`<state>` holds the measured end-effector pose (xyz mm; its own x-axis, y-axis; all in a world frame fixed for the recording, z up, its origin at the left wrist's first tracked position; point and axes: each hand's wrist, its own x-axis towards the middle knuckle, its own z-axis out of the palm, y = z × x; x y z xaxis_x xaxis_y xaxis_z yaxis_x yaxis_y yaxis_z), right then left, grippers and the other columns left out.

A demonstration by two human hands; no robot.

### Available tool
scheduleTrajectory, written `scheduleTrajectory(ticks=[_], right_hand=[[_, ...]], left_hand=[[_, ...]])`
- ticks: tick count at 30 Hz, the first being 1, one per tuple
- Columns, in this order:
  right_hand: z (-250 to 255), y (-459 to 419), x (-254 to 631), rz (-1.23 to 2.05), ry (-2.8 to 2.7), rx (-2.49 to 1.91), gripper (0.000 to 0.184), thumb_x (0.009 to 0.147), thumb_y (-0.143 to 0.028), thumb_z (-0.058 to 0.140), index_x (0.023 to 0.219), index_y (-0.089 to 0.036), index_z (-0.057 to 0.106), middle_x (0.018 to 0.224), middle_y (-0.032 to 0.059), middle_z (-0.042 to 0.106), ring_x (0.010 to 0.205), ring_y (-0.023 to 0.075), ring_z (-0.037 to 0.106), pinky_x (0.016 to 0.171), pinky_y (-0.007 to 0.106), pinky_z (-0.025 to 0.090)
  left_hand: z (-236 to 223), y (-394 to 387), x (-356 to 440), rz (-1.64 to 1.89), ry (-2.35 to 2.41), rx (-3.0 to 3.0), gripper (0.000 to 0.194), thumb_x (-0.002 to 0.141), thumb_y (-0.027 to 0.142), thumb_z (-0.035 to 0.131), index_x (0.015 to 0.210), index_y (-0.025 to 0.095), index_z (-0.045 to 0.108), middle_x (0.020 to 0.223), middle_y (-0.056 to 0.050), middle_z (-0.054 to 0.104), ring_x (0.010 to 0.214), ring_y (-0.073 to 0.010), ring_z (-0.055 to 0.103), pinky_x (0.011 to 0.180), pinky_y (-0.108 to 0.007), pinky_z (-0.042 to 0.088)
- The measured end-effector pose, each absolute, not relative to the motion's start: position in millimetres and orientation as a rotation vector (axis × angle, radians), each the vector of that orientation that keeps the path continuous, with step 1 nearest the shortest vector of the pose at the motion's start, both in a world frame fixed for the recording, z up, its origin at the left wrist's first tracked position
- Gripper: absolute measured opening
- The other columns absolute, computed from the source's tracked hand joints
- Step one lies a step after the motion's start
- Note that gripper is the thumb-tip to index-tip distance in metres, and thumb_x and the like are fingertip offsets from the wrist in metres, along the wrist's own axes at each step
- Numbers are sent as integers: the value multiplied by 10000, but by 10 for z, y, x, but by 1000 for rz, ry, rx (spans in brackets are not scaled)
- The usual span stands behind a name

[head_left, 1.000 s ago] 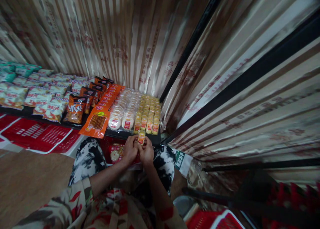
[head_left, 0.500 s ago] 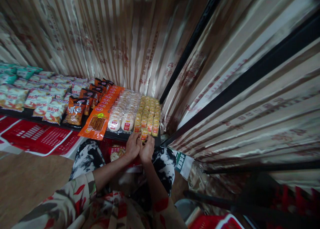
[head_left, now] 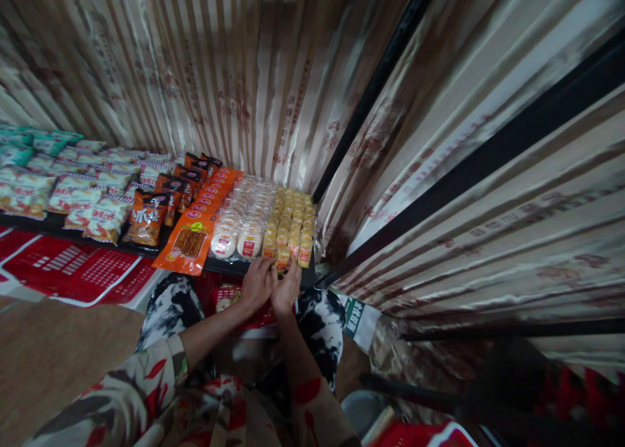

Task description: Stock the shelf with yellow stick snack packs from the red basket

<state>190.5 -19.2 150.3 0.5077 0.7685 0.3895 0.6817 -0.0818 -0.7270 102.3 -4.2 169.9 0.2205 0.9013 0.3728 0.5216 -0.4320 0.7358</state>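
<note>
Both my hands meet at the front edge of a dark shelf (head_left: 229, 265). Between the fingertips of my left hand (head_left: 257, 284) and my right hand (head_left: 286, 289) is a small yellow-wrapped snack pack (head_left: 282, 259) with a red and orange label. The fingers of both hands are closed around its lower part. Right behind it stand rows of matching yellow snack packs (head_left: 294, 222). To their left, round white crackers (head_left: 250, 239) in clear wrap lie in two rows.
Left along the shelf lie a flat orange snack packet (head_left: 188, 242), dark orange snack bags (head_left: 146, 216) and white snack bags (head_left: 108, 216). Black poles (head_left: 371, 95) slant upward before a pleated curtain (head_left: 219, 76). Under the shelf hangs a red printed sheet (head_left: 73, 268).
My hands have shifted slightly, bringing the small yellow pack closer to the front of the rows. The goods on the shelf look the same.
</note>
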Motion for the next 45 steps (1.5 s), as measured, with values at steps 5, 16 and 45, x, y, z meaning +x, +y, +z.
scheduleTrajectory(ticks=[5, 16, 45], right_hand=[[1500, -152, 1911, 114, -1195, -1783, 501, 847, -367, 460, 1291, -140, 406, 1131, 157, 533, 1033, 248, 511, 917, 405, 399], [1475, -108, 1938, 133, -1179, -1795, 412, 850, -360, 473, 1200, -143, 452, 1076, 142, 549, 977, 243, 510, 902, 395, 396], [1420, -108, 1975, 117, -1277, -1759, 152, 860, -233, 403, 917, -188, 537, 1044, 109, 518, 1031, 221, 465, 907, 397, 398]], left_hand=[[1643, 2, 978, 1077, 1330, 2107, 448, 706, 12, 405, 1076, 169, 603, 1133, -95, 558, 1115, -210, 492, 1005, -409, 413], [1582, 43, 936, 1000, 1297, 2240, 496, 685, 4, 410, 1113, 180, 589, 1168, -94, 535, 1140, -217, 476, 1003, -408, 420], [1420, 218, 773, 873, 880, 2711, 439, 918, 173, 394, 1355, 202, 396, 1431, -74, 404, 1403, -176, 164, 1123, -427, 242]])
